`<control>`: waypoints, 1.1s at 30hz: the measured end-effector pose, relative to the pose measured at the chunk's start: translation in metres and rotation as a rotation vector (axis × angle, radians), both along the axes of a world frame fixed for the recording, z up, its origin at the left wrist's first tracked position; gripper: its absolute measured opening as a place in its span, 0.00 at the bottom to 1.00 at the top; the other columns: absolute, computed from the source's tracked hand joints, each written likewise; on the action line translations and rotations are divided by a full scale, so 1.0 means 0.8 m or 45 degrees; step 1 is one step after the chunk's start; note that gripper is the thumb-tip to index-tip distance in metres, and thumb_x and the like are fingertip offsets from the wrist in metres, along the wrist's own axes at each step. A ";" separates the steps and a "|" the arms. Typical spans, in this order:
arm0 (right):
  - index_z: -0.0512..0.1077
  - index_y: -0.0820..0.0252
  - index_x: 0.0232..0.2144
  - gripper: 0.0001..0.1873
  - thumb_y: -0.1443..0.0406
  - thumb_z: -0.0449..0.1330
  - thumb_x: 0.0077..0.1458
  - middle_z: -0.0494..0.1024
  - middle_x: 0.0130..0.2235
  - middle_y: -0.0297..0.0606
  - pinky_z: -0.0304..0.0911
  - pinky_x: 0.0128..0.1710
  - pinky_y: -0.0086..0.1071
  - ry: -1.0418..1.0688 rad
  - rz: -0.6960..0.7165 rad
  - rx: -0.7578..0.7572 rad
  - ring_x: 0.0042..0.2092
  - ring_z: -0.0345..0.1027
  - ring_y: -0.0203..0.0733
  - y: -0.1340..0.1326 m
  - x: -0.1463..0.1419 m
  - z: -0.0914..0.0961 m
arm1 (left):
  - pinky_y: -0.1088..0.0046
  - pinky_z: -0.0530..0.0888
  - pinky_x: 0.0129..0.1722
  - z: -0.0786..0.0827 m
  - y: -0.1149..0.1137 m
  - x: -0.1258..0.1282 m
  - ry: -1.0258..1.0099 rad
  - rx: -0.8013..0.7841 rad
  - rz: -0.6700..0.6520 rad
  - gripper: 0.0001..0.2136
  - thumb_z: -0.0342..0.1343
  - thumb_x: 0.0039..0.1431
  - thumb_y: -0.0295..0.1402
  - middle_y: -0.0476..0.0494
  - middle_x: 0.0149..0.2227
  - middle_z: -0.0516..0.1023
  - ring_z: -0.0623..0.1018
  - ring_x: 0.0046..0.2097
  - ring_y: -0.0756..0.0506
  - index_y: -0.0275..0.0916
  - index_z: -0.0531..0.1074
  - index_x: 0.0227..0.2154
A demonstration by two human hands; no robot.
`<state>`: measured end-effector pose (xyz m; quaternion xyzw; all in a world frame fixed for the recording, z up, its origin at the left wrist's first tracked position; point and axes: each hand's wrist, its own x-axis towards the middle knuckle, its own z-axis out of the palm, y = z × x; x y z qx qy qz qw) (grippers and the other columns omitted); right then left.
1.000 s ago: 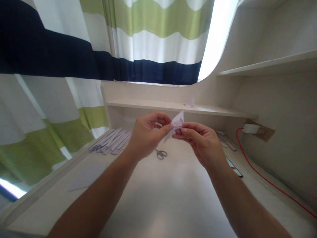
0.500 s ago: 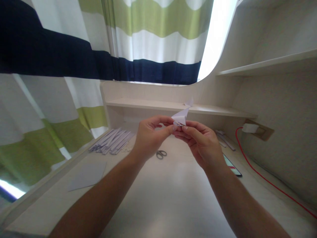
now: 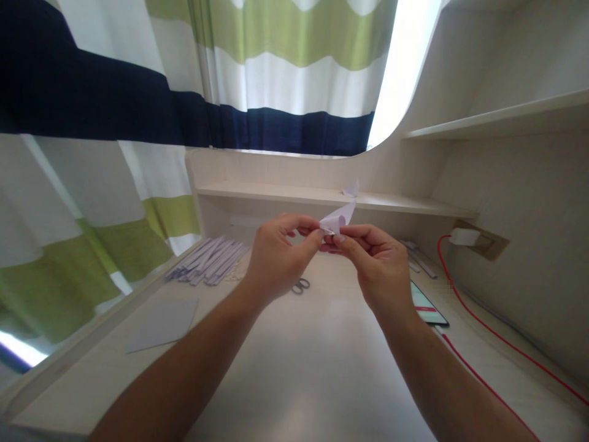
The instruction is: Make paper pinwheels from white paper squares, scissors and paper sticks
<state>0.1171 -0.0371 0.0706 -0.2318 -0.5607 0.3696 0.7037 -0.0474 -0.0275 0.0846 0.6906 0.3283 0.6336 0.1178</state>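
Both hands are raised above the white desk (image 3: 299,368) and meet at a small folded piece of white paper (image 3: 339,217). My left hand (image 3: 276,258) pinches its lower left corner between thumb and forefinger. My right hand (image 3: 377,264) pinches it from the right, fingers curled. The paper's pointed tip sticks up and to the right above the fingers.
Scissors (image 3: 301,285) lie on the desk behind my hands. A fan of paper strips (image 3: 209,261) and a flat sheet (image 3: 163,324) lie at the left. A phone (image 3: 426,302) and a red cable (image 3: 497,334) run along the right. Another folded paper (image 3: 352,189) sits on the shelf.
The folded paper has been turned between my fingers, its tip swinging from upright to up-right. Both hands have shifted slightly upward and closer together.
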 end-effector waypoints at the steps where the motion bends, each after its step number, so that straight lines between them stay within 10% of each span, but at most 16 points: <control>1: 0.85 0.56 0.35 0.06 0.67 0.76 0.54 0.89 0.34 0.36 0.82 0.40 0.32 -0.003 -0.001 0.000 0.35 0.86 0.41 0.000 0.001 0.000 | 0.66 0.75 0.39 0.000 0.000 0.000 0.001 0.004 0.002 0.03 0.67 0.58 0.29 0.50 0.32 0.86 0.82 0.35 0.46 0.43 0.85 0.33; 16: 0.84 0.56 0.35 0.05 0.67 0.76 0.55 0.89 0.35 0.36 0.83 0.41 0.33 -0.001 0.029 -0.005 0.35 0.86 0.41 0.004 0.003 -0.004 | 0.67 0.74 0.36 -0.001 0.002 0.000 -0.088 -0.194 -0.161 0.03 0.67 0.60 0.34 0.49 0.32 0.87 0.82 0.34 0.46 0.42 0.85 0.33; 33: 0.84 0.57 0.34 0.05 0.66 0.76 0.54 0.89 0.34 0.36 0.82 0.40 0.33 -0.032 -0.074 -0.009 0.34 0.85 0.41 -0.002 0.001 0.000 | 0.68 0.75 0.39 0.000 -0.003 0.001 0.128 0.118 0.121 0.04 0.64 0.61 0.29 0.50 0.33 0.85 0.80 0.35 0.46 0.43 0.83 0.33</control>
